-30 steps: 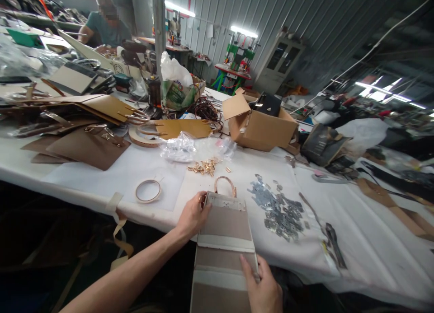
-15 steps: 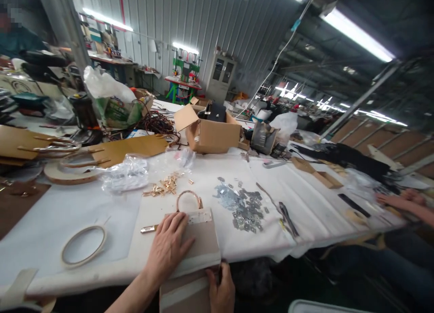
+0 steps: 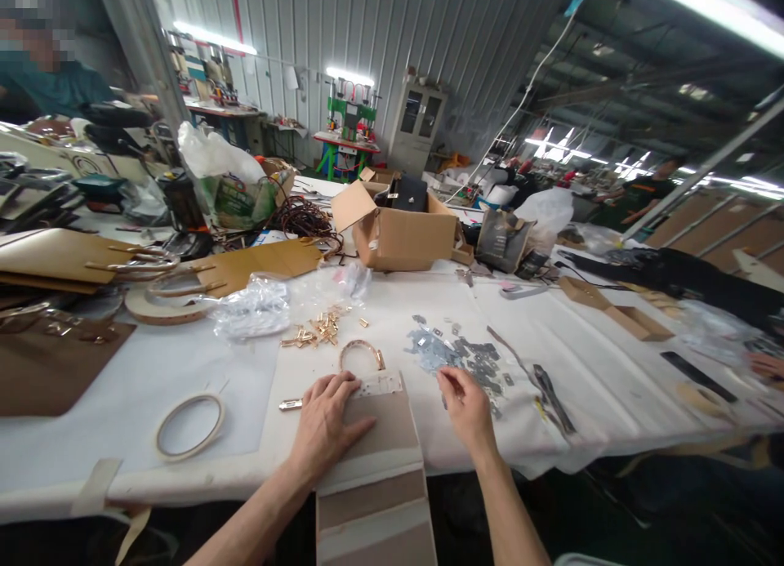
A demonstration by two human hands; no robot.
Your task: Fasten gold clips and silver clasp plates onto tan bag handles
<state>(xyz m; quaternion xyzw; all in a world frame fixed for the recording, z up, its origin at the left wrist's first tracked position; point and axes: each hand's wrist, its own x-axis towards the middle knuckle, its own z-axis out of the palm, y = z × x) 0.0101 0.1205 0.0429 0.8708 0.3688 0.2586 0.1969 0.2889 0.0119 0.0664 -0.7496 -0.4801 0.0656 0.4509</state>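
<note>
My left hand [image 3: 327, 419] lies flat with fingers spread on a beige-grey bag panel [image 3: 389, 435], which hangs over the table's front edge. A brown curved handle [image 3: 359, 347] with a gold end stands out past the panel's far edge. Beside the left fingers, a gold-coloured metal clasp piece [image 3: 290, 405] sticks out to the left. My right hand [image 3: 466, 407] is off the panel, thumb and fingers pinched together at the near edge of a pile of small flat metal plates [image 3: 481, 358]. What sits between those fingertips is too small to make out.
Several gold fittings [image 3: 322, 327] lie beyond the handle. A tape roll [image 3: 189, 425] rests at left, dark-handled pliers [image 3: 551, 396] at right. A cardboard box [image 3: 407, 238] stands at the back. Another person's hand [image 3: 765, 363] shows at the right edge.
My right hand has left the panel's lower edge and moved up and right to the metal plates, its fingers now pinched. My left hand stays on the panel. The view has shifted slightly.
</note>
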